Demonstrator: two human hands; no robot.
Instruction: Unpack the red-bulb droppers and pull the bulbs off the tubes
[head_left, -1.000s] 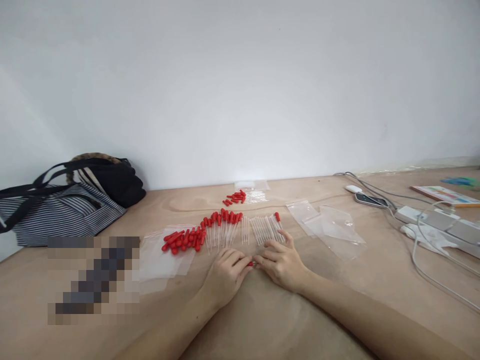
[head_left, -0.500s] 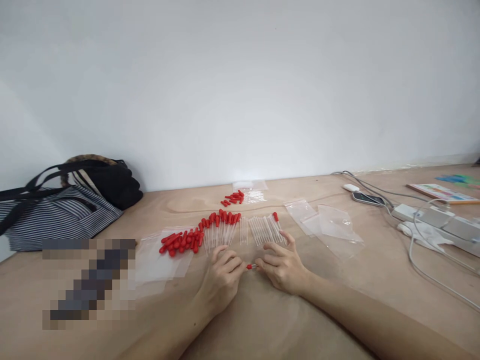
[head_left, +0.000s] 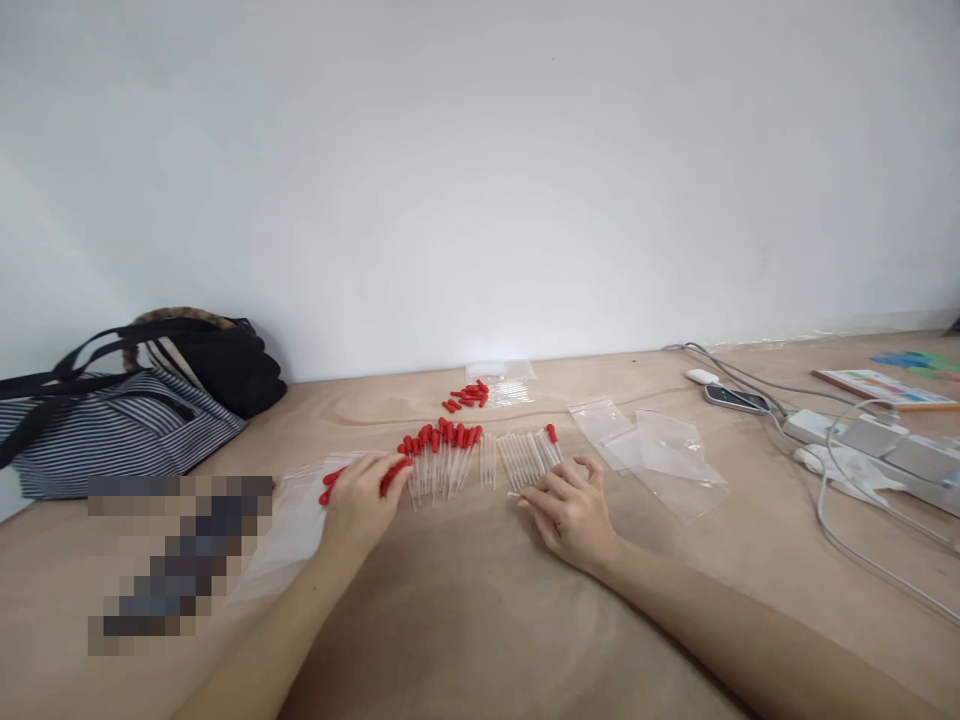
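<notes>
My left hand (head_left: 361,503) lies on a pile of loose red caps (head_left: 328,486) that rests on a clear zip bag (head_left: 289,525). Its fingers are bent down and closed over the caps, and red shows between them. My right hand (head_left: 571,508) rests on the table with its fingers stretched out. Its fingertips touch the near ends of a row of bare clear tubes (head_left: 529,455). Between the two hands stands a row of tubes fitted with red caps (head_left: 446,445).
A small bag with more red caps (head_left: 471,394) lies by the wall. Empty clear bags (head_left: 660,450) lie to the right. Farther right are a phone (head_left: 739,400), a mouse (head_left: 701,376), a power strip with cables (head_left: 874,438) and a book (head_left: 877,385). A striped bag (head_left: 112,430) sits at the left.
The hands, which held one small red-capped tube between them, have parted. The left hand moved left onto the red caps; the right moved forward to the clear tubes.
</notes>
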